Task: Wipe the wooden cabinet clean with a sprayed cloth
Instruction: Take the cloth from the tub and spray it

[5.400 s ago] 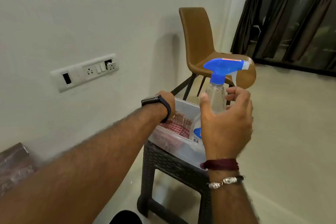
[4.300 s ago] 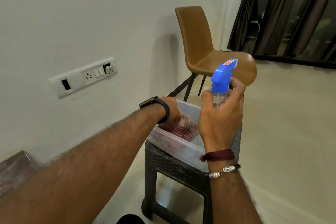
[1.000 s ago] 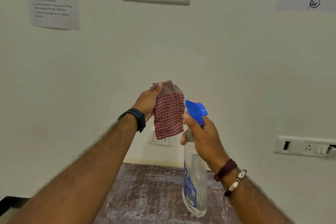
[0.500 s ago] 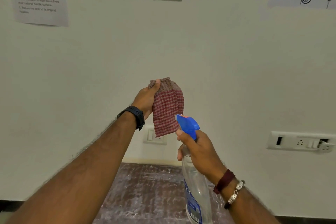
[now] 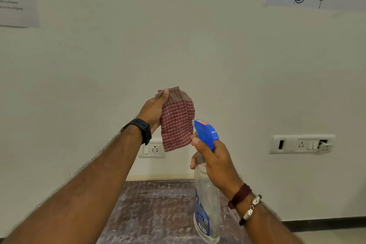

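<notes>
The right hand (image 5: 215,162), gripping the spray bottle (image 5: 207,204), has dropped lower; the left hand (image 5: 153,111) still pinches the cloth (image 5: 177,123).

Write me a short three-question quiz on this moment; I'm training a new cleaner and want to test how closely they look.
1. True or false: the checked cloth lies flat on the cabinet top.
2. Which hand grips the spray bottle? A) left hand B) right hand C) neither
3. Fill in: the bottle's blue nozzle points toward the ____.

Key
1. False: the left hand pinches it at its top edge and it hangs in the air, in front of the wall.
2. B: the right hand is curled round the bottle's neck, with a finger at the trigger.
3. Cloth.
</notes>
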